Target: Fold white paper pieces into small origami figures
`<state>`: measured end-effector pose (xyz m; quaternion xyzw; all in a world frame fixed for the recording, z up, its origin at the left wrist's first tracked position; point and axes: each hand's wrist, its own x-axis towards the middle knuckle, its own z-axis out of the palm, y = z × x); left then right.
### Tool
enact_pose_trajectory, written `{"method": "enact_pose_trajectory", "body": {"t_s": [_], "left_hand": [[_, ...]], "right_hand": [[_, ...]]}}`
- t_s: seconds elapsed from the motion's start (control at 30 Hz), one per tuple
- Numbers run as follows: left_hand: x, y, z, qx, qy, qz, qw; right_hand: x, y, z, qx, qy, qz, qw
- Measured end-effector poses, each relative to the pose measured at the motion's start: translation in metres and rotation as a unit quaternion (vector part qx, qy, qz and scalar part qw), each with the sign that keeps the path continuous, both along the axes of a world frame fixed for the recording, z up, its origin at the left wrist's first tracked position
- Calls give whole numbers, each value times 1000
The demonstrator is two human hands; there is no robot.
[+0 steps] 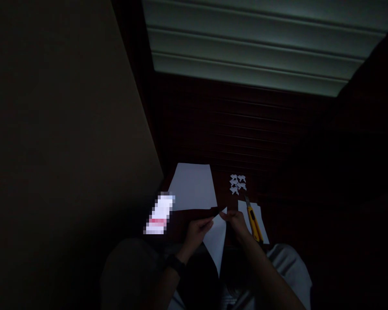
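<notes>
At lower ctr of frame, your L hand [196, 231] and R hand [237, 221] both pinch the folded white paper [217, 242]; a slipping grip could skew the fold. Careless R reach might catch the cutter's [254, 224] bare blade [247, 201], rt of ctr.

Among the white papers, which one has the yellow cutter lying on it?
The small paper at the right, under the cutter. The large paper and the held paper carry no cutter.
</notes>
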<state>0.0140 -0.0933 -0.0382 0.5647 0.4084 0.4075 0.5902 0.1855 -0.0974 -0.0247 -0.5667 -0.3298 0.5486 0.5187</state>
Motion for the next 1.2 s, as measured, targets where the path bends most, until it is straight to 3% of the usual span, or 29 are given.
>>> {"method": "enact_pose_trajectory", "body": {"t_s": [0.3,0.6,0.83,1.03,1.2], "left_hand": [[0,-1,2,-30,-8,-7,999],[0,-1,1,-27,-9,-1,1000],[0,0,2,-23,-4,-19,1000],[1,1,-2,-15,9,-17,1000],[0,3,-8,7,0,-5,1000]], "right_hand": [[1,7,-11,10,-2,-80,997],[6,9,-2,1,7,-92,996],[5,10,-11,35,-102,-116,987],[4,9,-17,45,-134,-145,979],[3,6,-13,44,-115,-93,988]]}}
